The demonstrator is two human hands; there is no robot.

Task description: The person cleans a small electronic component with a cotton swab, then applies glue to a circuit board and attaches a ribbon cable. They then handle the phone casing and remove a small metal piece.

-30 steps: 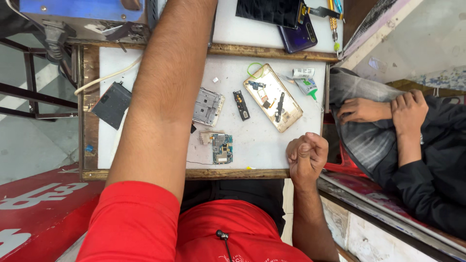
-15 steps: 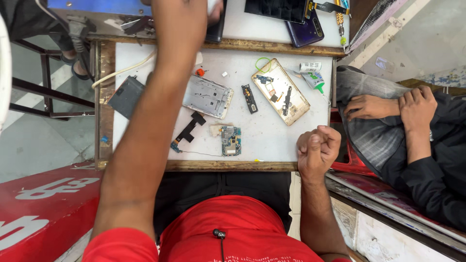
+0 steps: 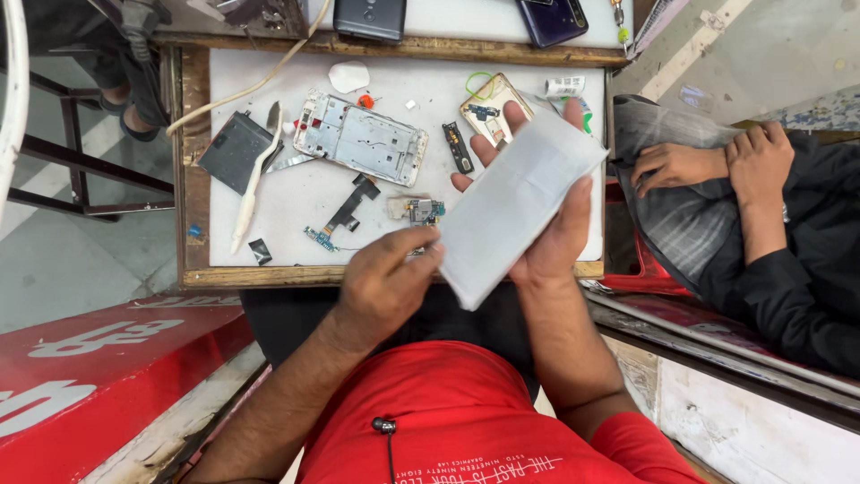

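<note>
Your right hand (image 3: pixel 546 224) cradles the white packet (image 3: pixel 515 202), left hand (image 3: pixel 385 282) pinching its edge. Peel gently over the desk (image 3: pixel 296 202)

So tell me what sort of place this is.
Most likely a small phone repair stall: a stripped phone frame, a loose battery and small circuit boards lie on a white worktop, with whole phones behind.

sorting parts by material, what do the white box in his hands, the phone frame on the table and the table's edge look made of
White box, held by both hands: probably matte cardboard or paper wrap, with flat faces, crisp corners and no gloss.
Phone frame: looks like silvery metal, a dull grey sheen with cut-outs and screw holes, though partly plastic is possible.
Table edge: wood, brown and worn, with visible grain.
</note>
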